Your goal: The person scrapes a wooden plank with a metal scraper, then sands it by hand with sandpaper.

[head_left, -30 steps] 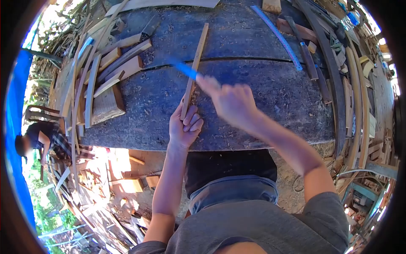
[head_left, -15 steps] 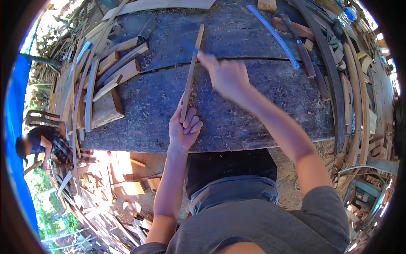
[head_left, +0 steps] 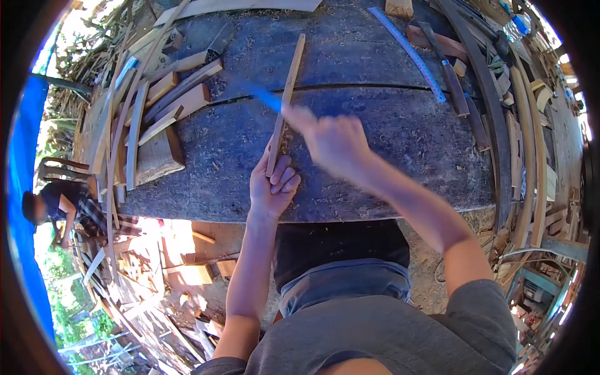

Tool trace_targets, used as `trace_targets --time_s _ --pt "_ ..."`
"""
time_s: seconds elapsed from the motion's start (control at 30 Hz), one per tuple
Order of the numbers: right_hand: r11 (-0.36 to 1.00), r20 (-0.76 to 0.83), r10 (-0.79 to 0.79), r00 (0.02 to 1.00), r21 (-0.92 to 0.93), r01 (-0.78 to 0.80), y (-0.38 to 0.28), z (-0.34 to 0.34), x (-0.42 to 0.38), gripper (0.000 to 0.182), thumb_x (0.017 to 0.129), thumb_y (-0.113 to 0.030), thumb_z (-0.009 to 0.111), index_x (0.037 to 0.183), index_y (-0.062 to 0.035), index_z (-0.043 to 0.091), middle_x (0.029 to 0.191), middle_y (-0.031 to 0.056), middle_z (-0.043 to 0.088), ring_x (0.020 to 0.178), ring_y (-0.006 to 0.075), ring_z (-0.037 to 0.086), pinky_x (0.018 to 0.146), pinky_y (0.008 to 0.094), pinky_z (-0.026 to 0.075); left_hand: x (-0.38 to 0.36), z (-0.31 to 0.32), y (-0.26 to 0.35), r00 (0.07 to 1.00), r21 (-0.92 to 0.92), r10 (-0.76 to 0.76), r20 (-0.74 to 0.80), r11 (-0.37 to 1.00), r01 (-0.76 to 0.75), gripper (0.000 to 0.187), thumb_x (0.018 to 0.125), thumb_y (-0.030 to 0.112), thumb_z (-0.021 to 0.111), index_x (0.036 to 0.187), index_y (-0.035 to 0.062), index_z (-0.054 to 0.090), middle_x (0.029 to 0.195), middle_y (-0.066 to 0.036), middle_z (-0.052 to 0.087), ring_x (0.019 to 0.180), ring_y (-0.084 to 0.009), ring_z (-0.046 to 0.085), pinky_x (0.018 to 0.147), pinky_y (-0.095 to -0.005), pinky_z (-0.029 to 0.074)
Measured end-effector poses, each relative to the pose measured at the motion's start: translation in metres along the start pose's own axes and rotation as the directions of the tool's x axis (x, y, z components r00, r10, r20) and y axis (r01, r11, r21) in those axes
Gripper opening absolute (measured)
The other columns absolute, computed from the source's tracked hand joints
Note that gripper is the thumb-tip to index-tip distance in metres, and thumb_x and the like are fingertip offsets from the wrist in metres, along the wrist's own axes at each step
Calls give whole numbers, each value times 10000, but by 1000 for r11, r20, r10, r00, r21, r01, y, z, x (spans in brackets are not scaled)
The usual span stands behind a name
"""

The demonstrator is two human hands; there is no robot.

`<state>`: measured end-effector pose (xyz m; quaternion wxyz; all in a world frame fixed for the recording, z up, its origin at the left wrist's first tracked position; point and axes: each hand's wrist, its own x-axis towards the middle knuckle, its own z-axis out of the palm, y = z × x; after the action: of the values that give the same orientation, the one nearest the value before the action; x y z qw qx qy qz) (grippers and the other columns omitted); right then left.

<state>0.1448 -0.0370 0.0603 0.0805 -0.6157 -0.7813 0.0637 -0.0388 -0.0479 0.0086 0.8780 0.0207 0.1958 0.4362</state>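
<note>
A thin wooden strip [head_left: 294, 75] points away from me over the dark workbench [head_left: 237, 137]. Its near end is in my left hand [head_left: 274, 184], with the fingers curled round it. My right hand [head_left: 334, 140] is closed and blurred by motion, at the right side of the strip's middle. From its fingertips a blurred blue object [head_left: 265, 98] sticks out to the left across the strip; its exact shape cannot be made out.
Wood blocks [head_left: 159, 153] and long strips lie at the bench's left. A blue ruler [head_left: 409, 53], a chisel-like tool [head_left: 454, 87] and long curved pieces [head_left: 525, 144] are on the right. Another person [head_left: 69, 206] sits at the far left.
My right hand and the blue object have moved toward me along the strip. My left hand still holds the near end in nearly the same place.
</note>
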Motion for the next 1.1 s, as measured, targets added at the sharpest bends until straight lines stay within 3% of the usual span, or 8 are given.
trace_targets --time_s 0.13,0.23,0.4,0.6,0.77,0.8,0.9,1.1 --pt "979 -276 202 940 98 -181 57 24 103 542 941 -128 458 1473 -225 435 868 163 730 729 362 721 680 481 582 0 3 -1 996 1 29 78 1000 -30 304 1083 176 268 1188 84 538 563 16 368 391 -75 286 457 -240 266" --pt "989 -291 123 949 113 -94 41 20 73 570 936 -128 460 1494 -232 412 872 163 732 706 352 720 658 478 583 1 3 -1 997 -7 40 71 999 -39 307 1080 171 271 1208 81 535 562 16 362 392 -76 286 456 -240 265" --pt "997 121 -34 992 73 25 -16 0 -39 594 907 -103 492 1488 -201 413 1112 118 707 703 292 729 655 472 581 1 2 1 999 -11 6 33 1000 -5 344 1087 202 279 1357 131 479 555 20 360 388 -76 286 448 -230 276" --pt "962 -237 255 937 158 -222 60 16 87 451 993 -176 395 1434 -219 482 919 186 729 783 379 717 718 489 578 1 1 -1 995 18 33 92 999 -35 349 1079 162 272 1334 76 493 556 15 366 392 -81 285 458 -249 281" --pt "973 -69 158 985 179 -143 26 -1 40 499 916 -100 484 1413 -153 468 1119 110 702 760 310 728 659 458 577 0 4 -2 996 -5 45 77 999 -45 349 1079 159 267 1318 79 509 556 12 366 391 -80 276 459 -245 271" --pt "990 -231 61 971 140 -28 13 21 11 521 906 -89 490 1421 -165 458 1048 110 711 690 302 721 627 450 575 1 5 -2 996 -14 47 71 999 -47 349 1079 159 267 1318 79 509 556 12 366 391 -80 276 459 -245 271" --pt "989 88 14 996 148 -27 -6 2 -27 547 898 -79 489 1434 -180 451 1018 120 715 690 306 722 635 456 575 -1 5 0 1000 40 6 -14 999 -5 402 1096 239 286 1475 199 414 550 24 345 390 -69 276 439 -222 273" --pt "963 -162 254 953 136 -234 67 7 104 508 976 -133 399 1475 -226 427 976 155 732 832 329 726 729 481 570 -1 9 -2 999 45 38 18 998 -39 325 1080 162 267 1264 80 522 559 14 369 392 -79 286 455 -244 273"
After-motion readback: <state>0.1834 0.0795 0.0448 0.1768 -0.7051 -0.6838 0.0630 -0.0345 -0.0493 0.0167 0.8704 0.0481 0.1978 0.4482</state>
